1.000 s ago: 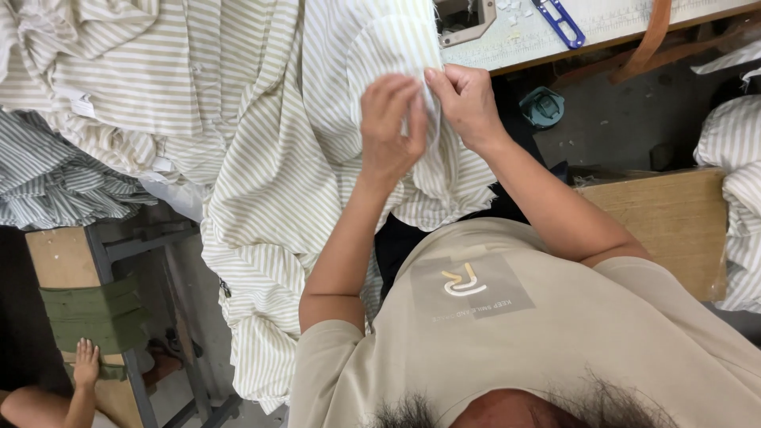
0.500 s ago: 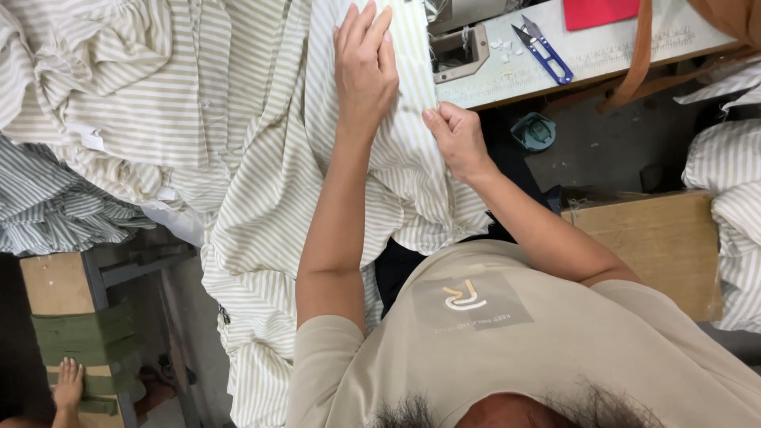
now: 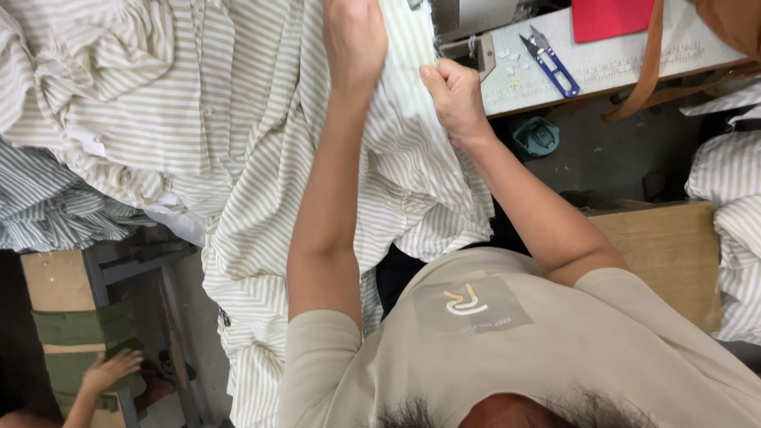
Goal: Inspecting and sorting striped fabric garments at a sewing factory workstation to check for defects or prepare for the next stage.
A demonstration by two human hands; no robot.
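Note:
A large piece of beige-and-white striped fabric (image 3: 261, 158) hangs from the work table down towards my lap. My left hand (image 3: 353, 43) lies on top of it at the upper edge of the view, arm stretched forward; its fingertips are cut off by the frame. My right hand (image 3: 453, 93) is closed in a fist, pinching the fabric's right edge just beside the grey sewing machine base (image 3: 464, 47).
Blue thread snips (image 3: 549, 57), a red flat item (image 3: 610, 16) and a brown strap (image 3: 652, 67) lie on the white table (image 3: 634, 71). A wooden box (image 3: 674, 254) and more striped cloth (image 3: 733, 238) are at right. Another person's hand (image 3: 111, 371) rests by a green stool lower left.
My left hand has slid forward up the fabric, from next to my right hand to the top of the view. My right hand has kept its pinch on the edge.

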